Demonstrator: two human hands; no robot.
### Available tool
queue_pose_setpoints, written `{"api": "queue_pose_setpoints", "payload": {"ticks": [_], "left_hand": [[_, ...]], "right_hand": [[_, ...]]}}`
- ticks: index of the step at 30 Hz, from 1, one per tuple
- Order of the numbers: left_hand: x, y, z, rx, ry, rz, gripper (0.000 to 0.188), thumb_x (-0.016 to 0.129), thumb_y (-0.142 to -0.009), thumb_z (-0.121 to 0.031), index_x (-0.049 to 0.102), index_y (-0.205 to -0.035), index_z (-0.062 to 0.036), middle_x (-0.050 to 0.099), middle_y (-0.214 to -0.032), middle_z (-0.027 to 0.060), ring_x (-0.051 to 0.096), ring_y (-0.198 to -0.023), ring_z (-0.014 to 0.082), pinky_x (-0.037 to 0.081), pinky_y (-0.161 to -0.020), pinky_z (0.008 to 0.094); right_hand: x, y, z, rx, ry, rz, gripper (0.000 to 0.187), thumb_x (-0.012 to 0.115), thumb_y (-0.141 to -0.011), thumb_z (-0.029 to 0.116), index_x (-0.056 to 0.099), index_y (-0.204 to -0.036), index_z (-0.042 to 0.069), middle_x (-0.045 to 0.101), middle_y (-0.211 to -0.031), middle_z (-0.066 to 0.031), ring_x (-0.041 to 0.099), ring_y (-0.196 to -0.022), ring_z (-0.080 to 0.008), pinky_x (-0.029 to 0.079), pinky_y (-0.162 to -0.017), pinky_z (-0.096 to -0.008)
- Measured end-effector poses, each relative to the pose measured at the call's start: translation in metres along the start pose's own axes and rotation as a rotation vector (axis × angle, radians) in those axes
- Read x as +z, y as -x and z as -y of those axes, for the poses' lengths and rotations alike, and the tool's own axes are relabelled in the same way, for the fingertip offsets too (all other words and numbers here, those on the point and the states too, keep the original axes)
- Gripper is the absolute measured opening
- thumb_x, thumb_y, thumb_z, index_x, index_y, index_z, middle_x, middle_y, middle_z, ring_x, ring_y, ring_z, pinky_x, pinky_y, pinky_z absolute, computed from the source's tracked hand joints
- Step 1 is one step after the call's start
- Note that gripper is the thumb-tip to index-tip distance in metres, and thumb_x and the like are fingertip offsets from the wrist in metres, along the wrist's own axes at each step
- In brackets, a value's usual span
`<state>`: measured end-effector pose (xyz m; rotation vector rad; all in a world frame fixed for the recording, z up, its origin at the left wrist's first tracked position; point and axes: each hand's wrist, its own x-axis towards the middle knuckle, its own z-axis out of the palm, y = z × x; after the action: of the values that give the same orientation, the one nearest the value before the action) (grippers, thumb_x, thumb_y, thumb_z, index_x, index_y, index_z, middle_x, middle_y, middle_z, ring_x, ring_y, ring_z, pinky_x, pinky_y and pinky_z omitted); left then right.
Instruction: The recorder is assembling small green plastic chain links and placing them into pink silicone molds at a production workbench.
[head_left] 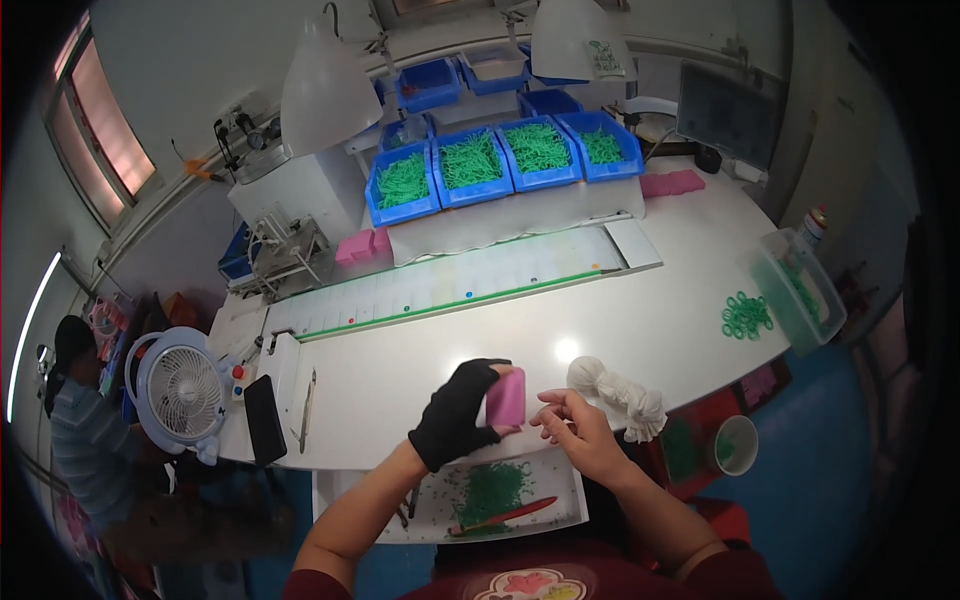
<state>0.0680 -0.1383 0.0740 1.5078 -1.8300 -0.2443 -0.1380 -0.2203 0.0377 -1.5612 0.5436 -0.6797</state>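
Note:
My left hand (460,412), in a black glove with bare fingertips, is closed round a small pink block (508,398) held over the table's front edge. Just right of the block is my bare right hand (582,432), its fingers bent and slightly apart, with nothing visible between them. A bundled white cloth (615,393) lies beyond the right hand. Under my hands an open white drawer (565,503) holds small green bits (492,490) and a red pen-like tool (510,515).
Blue bins (408,212) of green pieces stand behind a conveyor strip (450,290). Green rings (746,316) lie near a clear tub (820,330) on the right. Tweezers (308,410), a dark phone (265,420) and a fan (183,385) are left; another person (90,430) sits beyond.

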Motion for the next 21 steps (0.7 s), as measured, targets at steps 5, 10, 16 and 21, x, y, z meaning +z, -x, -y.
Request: {"api": "queue_pose_setpoints", "payload": {"ticks": [5,10,16,21], "left_hand": [[-0.021,-0.04,0.124,-0.084,-0.133,-0.105,0.057,0.086,-0.067,-0.02,0.055,-0.113,-0.0092,0.058,-0.124,0.0122,0.058,-0.11,0.0254,0.048,-0.094,0.0365],[-0.015,-0.109,0.166,-0.169,-0.067,-0.072,0.051,0.085,-0.068,-0.017,0.056,-0.109,-0.0089,0.059,-0.122,0.0112,0.058,-0.11,0.0261,0.047,-0.094,0.0364],[0.003,-0.14,0.207,-0.134,-0.125,-0.085,0.058,0.084,-0.069,-0.023,0.056,-0.118,-0.0093,0.055,-0.13,0.0138,0.055,-0.119,0.0301,0.043,-0.101,0.0372],[-0.01,-0.125,0.202,-0.289,-0.082,-0.077,0.089,0.085,-0.067,-0.032,0.041,-0.139,-0.0049,0.05,-0.136,0.0171,0.048,-0.127,0.0298,0.038,-0.106,0.0373]], "right_hand": [[-0.004,-0.012,-0.01,-0.124,0.246,0.023,0.024,0.06,-0.094,0.017,0.059,-0.109,-0.001,0.068,-0.09,-0.0147,0.067,-0.077,-0.0208,0.053,-0.067,-0.0297],[-0.003,-0.015,-0.033,-0.14,0.297,-0.062,0.015,0.064,-0.089,0.011,0.063,-0.099,0.001,0.066,-0.083,-0.0121,0.066,-0.071,-0.0222,0.052,-0.063,-0.0316],[-0.003,-0.02,-0.039,-0.229,0.443,-0.093,0.009,0.068,-0.083,0.008,0.065,-0.091,0.004,0.063,-0.078,-0.0094,0.061,-0.063,-0.0232,0.047,-0.057,-0.034],[-0.003,-0.021,-0.035,-0.294,0.514,-0.07,0.011,0.069,-0.081,0.005,0.063,-0.09,0.004,0.063,-0.076,-0.0102,0.062,-0.066,-0.027,0.048,-0.058,-0.0359]]}}
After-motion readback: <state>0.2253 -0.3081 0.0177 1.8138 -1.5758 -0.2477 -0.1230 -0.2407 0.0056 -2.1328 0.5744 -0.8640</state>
